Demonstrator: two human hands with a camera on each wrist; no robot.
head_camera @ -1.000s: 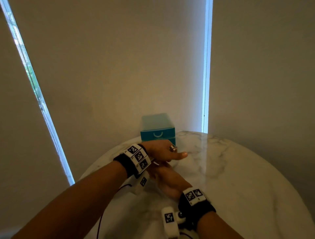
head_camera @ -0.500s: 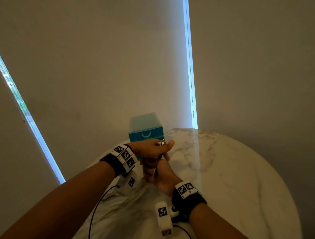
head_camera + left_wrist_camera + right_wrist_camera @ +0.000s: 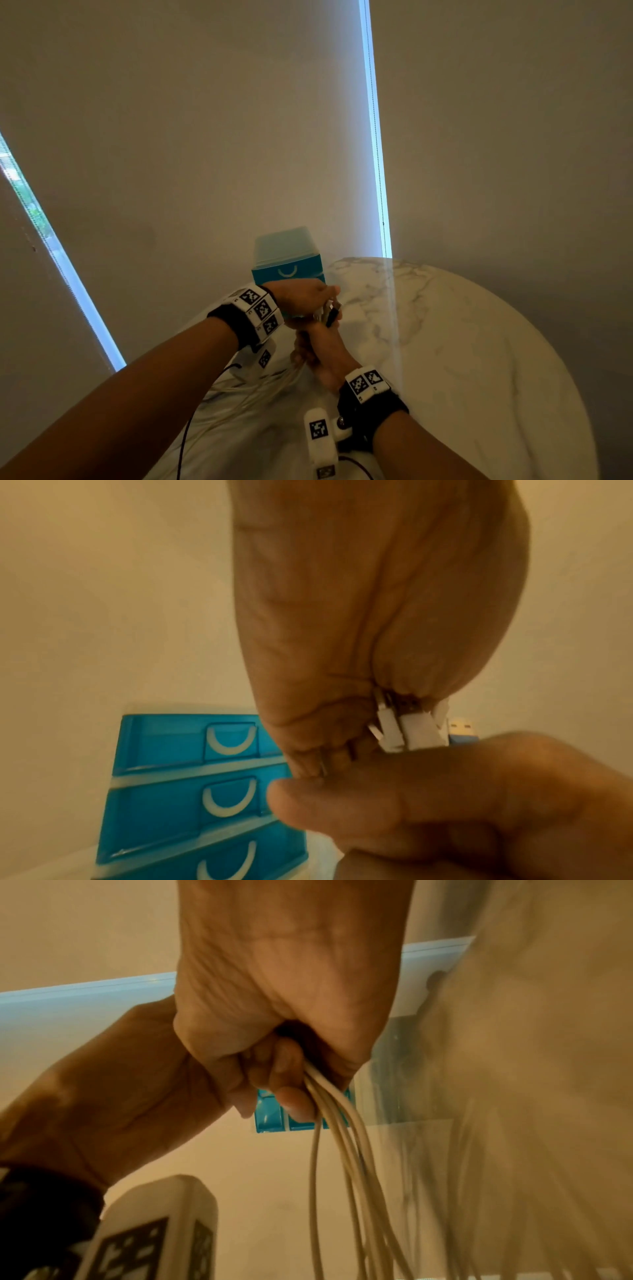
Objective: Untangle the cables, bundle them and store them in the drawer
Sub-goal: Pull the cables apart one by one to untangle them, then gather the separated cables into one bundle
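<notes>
White cables [image 3: 337, 1139], several strands too bunched to count, hang from the right hand [image 3: 323, 353], whose fingers curl round them. Directly above it, the left hand [image 3: 301, 296] pinches their white plug ends [image 3: 409, 731]. Beyond both hands stands a blue plastic three-drawer box [image 3: 192, 785] on the marble table [image 3: 479, 359]; no writing is legible.

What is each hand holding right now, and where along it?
Both hold the white cables: the left hand grips the plug ends, the right hand is fisted round the strands just below them.
</notes>
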